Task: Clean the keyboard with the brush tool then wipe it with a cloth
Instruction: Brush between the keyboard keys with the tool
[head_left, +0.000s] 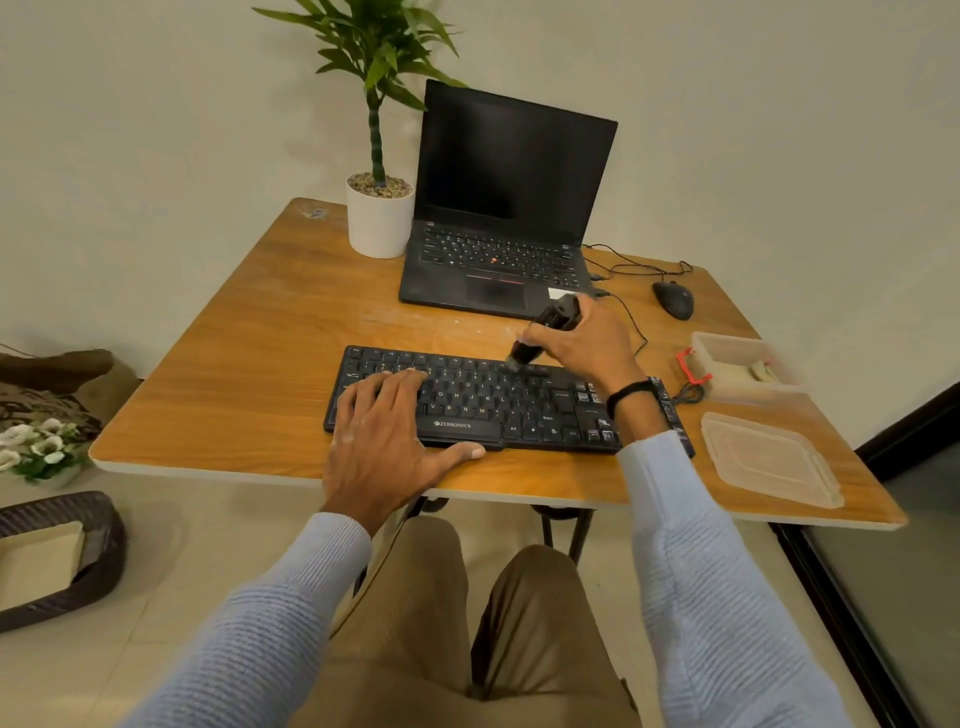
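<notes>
keyboard (498, 402) flat on the table (249, 364) | left hand (387, 431) lies on its left keys, fingers straight | right hand (582, 343) fingers clamped round the brush tool (540, 332) — bristles on top row | tool seems light, stiff — best held mid-body.

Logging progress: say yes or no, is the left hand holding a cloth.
No, the left hand lies flat on the keyboard, empty, while the right hand grips the brush tool.
</notes>
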